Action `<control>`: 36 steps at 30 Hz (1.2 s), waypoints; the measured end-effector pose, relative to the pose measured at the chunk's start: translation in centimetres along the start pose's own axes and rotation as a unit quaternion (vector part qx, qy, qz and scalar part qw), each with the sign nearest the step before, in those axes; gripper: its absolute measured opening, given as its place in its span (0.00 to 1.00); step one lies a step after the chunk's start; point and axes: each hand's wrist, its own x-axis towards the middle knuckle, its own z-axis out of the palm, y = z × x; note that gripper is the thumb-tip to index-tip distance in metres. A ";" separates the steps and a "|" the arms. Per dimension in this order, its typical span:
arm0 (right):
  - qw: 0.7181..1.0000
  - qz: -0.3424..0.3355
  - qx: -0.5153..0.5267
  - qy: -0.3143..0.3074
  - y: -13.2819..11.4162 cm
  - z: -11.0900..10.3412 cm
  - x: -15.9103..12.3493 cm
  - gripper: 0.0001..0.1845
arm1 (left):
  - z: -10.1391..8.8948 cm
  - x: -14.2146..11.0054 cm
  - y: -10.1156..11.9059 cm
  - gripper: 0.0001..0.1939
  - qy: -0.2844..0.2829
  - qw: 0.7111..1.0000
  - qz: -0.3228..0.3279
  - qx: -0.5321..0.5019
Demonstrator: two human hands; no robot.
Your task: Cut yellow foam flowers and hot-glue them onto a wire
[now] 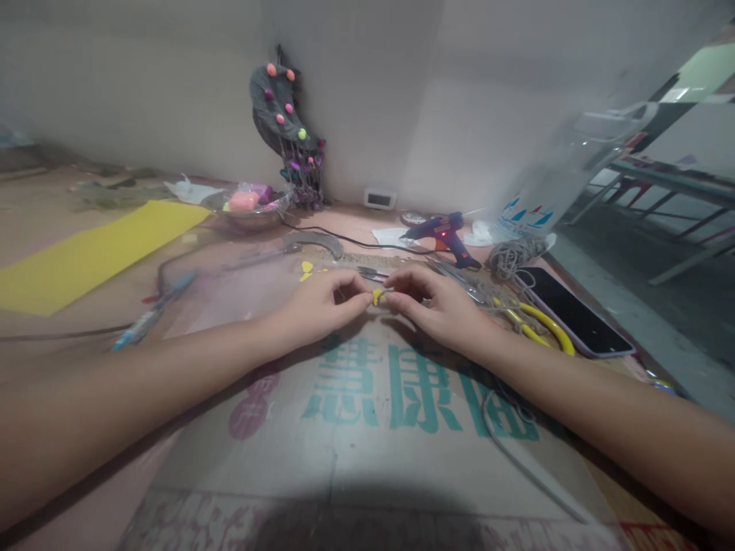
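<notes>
Over the printed cardboard [356, 467], my two hands meet fingertip to fingertip. Thumb and fingers of my left hand [327, 306] pinch a small yellow piece [377, 296], which looks like cut paper or foam. My right hand [439, 310] is closed in a pinch at the right side of that piece, on what looks like the end of a thin grey cord. The fingertips partly cover both. A few yellow cut scraps [306, 269] lie just beyond my left hand. Scissors with yellow handles [551, 325] rest beside my right wrist.
A blue glue gun [445, 236] with a lit red light lies behind my right hand. Grey yarn [511, 256] and a phone [574, 310] sit at right, near a plastic bottle [534, 191]. Yellow sheet [103, 256], bowl [249, 218] and pen [155, 310] are left.
</notes>
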 end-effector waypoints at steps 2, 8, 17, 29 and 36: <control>1.000 -0.015 -0.016 0.009 0.0 -0.1 0.0 0.06 | 0.0 0.0 0.1 0.09 0.010 1.000 -0.006 -0.001; 0.998 -0.062 -0.026 -0.012 -0.1 0.0 -0.1 0.07 | 0.0 0.0 -0.2 0.10 0.020 1.000 0.009 0.007; 0.997 -0.045 -0.031 -0.046 0.2 0.0 0.0 0.07 | -0.2 -0.1 0.3 0.09 0.029 1.000 0.003 0.007; 0.997 -0.071 -0.040 0.001 0.3 0.0 0.1 0.08 | 0.0 -0.1 -0.2 0.09 0.030 0.998 0.041 0.048; 0.996 -0.064 -0.052 0.026 -0.1 -0.1 -0.1 0.06 | 0.0 0.0 -0.1 0.10 0.008 0.998 0.043 0.052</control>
